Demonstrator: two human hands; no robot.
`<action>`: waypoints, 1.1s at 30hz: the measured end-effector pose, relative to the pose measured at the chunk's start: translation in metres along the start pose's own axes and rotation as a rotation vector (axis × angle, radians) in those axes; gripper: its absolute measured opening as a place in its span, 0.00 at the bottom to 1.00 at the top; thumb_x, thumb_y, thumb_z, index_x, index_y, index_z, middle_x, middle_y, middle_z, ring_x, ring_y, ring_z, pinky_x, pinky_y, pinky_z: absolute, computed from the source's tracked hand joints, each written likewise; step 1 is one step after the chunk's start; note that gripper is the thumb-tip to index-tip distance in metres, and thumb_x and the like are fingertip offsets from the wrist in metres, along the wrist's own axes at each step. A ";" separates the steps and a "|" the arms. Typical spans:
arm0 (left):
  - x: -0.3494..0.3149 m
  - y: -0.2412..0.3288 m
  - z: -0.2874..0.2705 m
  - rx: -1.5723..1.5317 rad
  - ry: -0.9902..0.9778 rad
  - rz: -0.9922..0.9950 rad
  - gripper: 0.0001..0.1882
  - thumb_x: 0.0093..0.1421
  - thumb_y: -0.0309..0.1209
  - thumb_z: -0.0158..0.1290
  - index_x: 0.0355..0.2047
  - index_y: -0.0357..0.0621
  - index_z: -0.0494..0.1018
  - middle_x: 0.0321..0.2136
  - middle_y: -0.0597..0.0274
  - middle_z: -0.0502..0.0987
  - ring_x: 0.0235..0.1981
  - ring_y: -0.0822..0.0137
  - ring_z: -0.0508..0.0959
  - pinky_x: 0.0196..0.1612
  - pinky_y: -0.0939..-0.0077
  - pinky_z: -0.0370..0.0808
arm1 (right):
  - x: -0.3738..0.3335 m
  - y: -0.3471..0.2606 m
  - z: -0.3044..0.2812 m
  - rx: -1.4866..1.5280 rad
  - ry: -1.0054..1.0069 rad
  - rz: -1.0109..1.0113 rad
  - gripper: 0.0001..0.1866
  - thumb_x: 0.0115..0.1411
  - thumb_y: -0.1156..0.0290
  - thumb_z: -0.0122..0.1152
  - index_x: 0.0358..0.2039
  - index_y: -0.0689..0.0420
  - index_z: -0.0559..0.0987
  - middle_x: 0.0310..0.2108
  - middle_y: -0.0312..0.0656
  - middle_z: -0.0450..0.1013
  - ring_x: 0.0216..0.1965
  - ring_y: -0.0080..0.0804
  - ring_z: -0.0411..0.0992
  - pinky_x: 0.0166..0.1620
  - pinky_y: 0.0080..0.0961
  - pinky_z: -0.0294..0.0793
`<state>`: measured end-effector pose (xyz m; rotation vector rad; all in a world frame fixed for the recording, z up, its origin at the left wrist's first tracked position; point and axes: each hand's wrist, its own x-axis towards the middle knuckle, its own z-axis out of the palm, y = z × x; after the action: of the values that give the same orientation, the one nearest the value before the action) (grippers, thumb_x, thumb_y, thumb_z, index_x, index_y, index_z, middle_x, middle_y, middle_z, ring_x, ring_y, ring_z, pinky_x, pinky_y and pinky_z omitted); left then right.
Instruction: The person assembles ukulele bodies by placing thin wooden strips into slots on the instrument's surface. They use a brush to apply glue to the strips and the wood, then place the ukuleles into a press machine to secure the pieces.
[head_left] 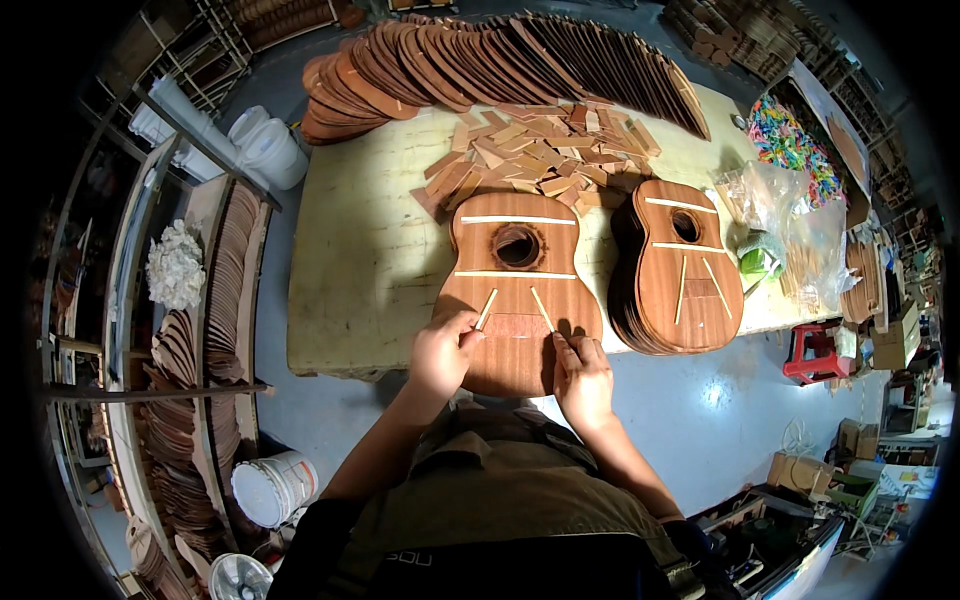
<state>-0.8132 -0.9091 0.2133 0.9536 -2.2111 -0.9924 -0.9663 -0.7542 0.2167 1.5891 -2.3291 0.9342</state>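
A brown ukulele-shaped wooden plate (pixel 480 230) with a round sound hole lies at the table's front edge before me. Two pale strips cross it above and below the hole. Lower down, two shorter strips slant apart on either side of a reddish rectangular patch (pixel 516 325). My left hand (pixel 443 355) is closed, its thumb and finger pinching the lower end of the left slanted strip (pixel 487 308). At the lower end of the right slanted strip (pixel 541 307), my right hand (pixel 583 377) is closed too, fingertips against it.
Right of it rises a stack of similar plates (pixel 690 270), the top one with strips. Small wooden blocks (pixel 540 150) lie heaped behind, before a long row of thin wooden plates (pixel 480 65). Plastic bags (pixel 775 205) sit at the right, a red stool (pixel 812 355) beyond the table edge.
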 end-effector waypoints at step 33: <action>0.011 -0.010 0.006 -0.127 -0.143 -0.137 0.11 0.54 0.25 0.60 0.38 0.40 0.74 0.27 0.58 0.80 0.29 0.69 0.80 0.34 0.76 0.75 | 0.004 -0.006 -0.013 0.084 0.025 0.156 0.15 0.52 0.76 0.60 0.42 0.58 0.78 0.30 0.44 0.71 0.33 0.43 0.74 0.35 0.35 0.76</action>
<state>-0.8203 -0.9200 0.2041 1.0147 -2.1899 -1.2835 -0.9654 -0.7512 0.2315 1.4324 -2.4554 1.0919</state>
